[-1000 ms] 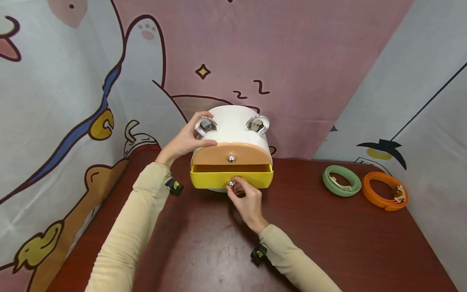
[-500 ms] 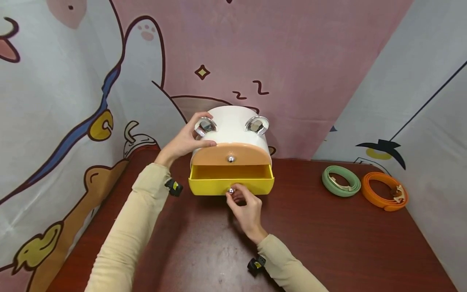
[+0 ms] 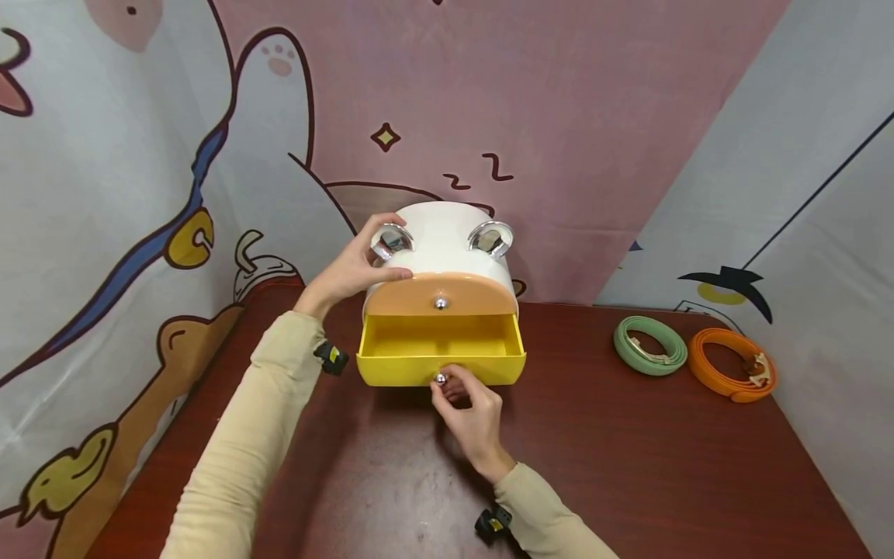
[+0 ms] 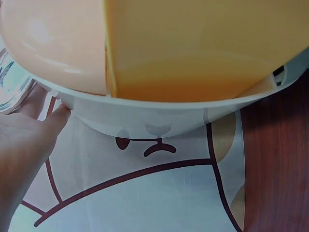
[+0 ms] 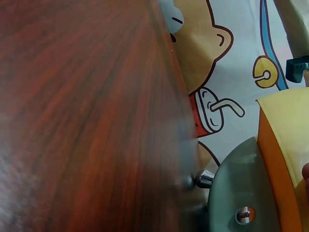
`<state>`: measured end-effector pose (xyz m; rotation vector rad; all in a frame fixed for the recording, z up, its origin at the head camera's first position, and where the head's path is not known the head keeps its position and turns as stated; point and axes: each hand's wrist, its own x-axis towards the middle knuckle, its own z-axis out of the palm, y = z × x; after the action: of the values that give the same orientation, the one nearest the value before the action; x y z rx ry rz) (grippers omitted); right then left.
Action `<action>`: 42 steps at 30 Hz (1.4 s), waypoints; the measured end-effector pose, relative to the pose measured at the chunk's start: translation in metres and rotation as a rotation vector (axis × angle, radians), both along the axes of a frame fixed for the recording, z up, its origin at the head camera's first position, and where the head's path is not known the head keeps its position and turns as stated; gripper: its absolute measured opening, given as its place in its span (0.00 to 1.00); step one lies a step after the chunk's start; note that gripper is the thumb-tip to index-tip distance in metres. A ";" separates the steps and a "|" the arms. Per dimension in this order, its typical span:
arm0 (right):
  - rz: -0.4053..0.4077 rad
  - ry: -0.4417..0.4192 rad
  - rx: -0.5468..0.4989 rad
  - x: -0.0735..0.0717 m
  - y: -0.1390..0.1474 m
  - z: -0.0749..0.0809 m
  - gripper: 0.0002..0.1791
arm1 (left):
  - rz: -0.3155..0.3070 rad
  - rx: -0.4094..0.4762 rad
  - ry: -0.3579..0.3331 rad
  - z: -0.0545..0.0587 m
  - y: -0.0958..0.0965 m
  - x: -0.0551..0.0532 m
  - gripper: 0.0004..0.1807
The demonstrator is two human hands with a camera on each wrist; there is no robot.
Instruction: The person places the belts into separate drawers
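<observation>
White storage box stands at the back of the surface. Left hand grips its top corner. Right hand pinches the knob of the pulled-out yellow drawer.

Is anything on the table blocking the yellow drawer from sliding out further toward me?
Nothing visible does. The table in front of the yellow drawer holds only the right hand pinching its knob.

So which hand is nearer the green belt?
Right. The right hand pinches the yellow drawer's knob, left of the green belt; the left hand grips the box's far top corner.
</observation>
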<state>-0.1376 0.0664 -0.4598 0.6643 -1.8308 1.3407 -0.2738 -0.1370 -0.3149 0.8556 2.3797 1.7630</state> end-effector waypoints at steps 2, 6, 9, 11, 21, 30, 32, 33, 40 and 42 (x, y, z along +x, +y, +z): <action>0.006 0.007 -0.002 0.000 0.000 -0.005 0.20 | 0.000 -0.012 0.000 0.006 0.001 0.006 0.40; 0.011 0.021 0.007 -0.002 0.001 -0.015 0.20 | -0.003 -0.015 -0.001 0.012 0.002 0.011 0.40; 0.012 0.028 0.041 -0.003 0.002 -0.020 0.20 | -0.004 -0.009 0.000 0.012 0.002 0.011 0.40; 0.011 0.027 0.067 -0.004 0.003 -0.021 0.20 | -0.001 -0.016 0.004 0.012 0.002 0.011 0.40; -0.055 0.041 0.186 -0.006 0.006 -0.025 0.19 | -0.001 -0.023 0.008 0.010 0.002 0.010 0.39; -0.010 0.110 0.147 -0.011 0.008 -0.028 0.10 | 0.002 -0.026 0.010 0.011 0.003 0.010 0.39; 0.016 0.118 0.134 -0.011 0.009 -0.028 0.10 | 0.005 -0.028 0.007 0.012 0.003 0.011 0.39; 0.024 0.124 0.131 -0.011 0.009 -0.028 0.10 | 0.006 -0.029 0.005 0.012 0.002 0.011 0.40; 0.039 0.162 0.121 -0.005 0.010 -0.027 0.10 | 0.013 -0.044 0.003 0.010 0.002 0.009 0.40; 0.041 0.169 0.119 -0.004 0.010 -0.027 0.11 | 0.016 -0.045 0.005 0.005 0.001 0.004 0.41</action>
<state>-0.1413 0.0766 -0.4867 0.8556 -1.7785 1.1705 -0.2697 -0.1362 -0.3102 0.8392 2.4264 1.7083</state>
